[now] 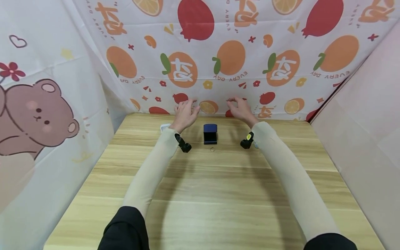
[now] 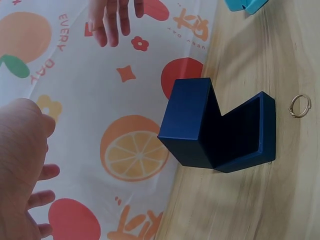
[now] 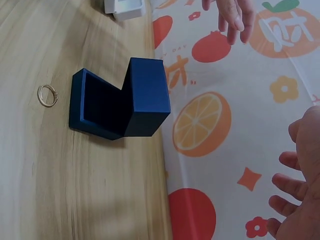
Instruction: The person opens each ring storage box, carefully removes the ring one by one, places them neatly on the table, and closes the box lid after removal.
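A small dark blue ring box [image 1: 210, 128] stands with its lid raised near the back of the table; its dark inside shows in both wrist views. On the wood in front of the box lies a gold ring [image 2: 300, 106], seen too beside the box in the right wrist view. My left hand [image 1: 185, 114] is held up to the left of the box, fingers loosely spread and holding nothing. Opposite it, my right hand [image 1: 242, 109] is raised to the right of the box, its fingers relaxed and apart from anything.
A white object [image 3: 126, 8] sits on the table behind my left wrist. A teal object [image 2: 246, 5] lies near my right wrist, mostly hidden in the head view. Behind the wooden table [image 1: 200, 208] hangs a fruit-patterned cloth [image 1: 206, 83].
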Demonstrator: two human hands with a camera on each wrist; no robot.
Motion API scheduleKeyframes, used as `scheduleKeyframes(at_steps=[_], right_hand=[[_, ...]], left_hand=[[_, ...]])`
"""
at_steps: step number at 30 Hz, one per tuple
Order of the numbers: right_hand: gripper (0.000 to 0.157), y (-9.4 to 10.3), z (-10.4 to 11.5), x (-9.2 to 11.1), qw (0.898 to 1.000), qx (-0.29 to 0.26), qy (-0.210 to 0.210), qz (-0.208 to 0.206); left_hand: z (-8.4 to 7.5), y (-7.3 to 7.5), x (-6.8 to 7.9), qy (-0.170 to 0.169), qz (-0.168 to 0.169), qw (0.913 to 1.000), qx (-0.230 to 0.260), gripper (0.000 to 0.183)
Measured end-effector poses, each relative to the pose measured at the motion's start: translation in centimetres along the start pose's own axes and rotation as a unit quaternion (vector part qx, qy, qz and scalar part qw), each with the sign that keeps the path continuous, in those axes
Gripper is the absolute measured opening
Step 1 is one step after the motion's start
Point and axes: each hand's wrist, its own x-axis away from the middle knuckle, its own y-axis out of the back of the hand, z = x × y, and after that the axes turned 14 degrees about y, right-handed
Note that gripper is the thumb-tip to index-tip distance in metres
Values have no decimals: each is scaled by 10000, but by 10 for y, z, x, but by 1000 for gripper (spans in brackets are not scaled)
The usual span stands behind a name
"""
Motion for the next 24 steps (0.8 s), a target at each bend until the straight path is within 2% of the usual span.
scheduleKeyframes(at_steps=[4,14,24], right_hand=[[49,1,-3,1,10000,6,82,19],[49,1,-8,11,9999,-10,-73,148],[51,-4,-17,17,9993,276,-76,239]], left_hand=[[0,-2,0,6,-28,10000,-80,49],[4,-12,4,162,51,9997,-147,52],[11,-23,12,247,151,9993,-223,54]])
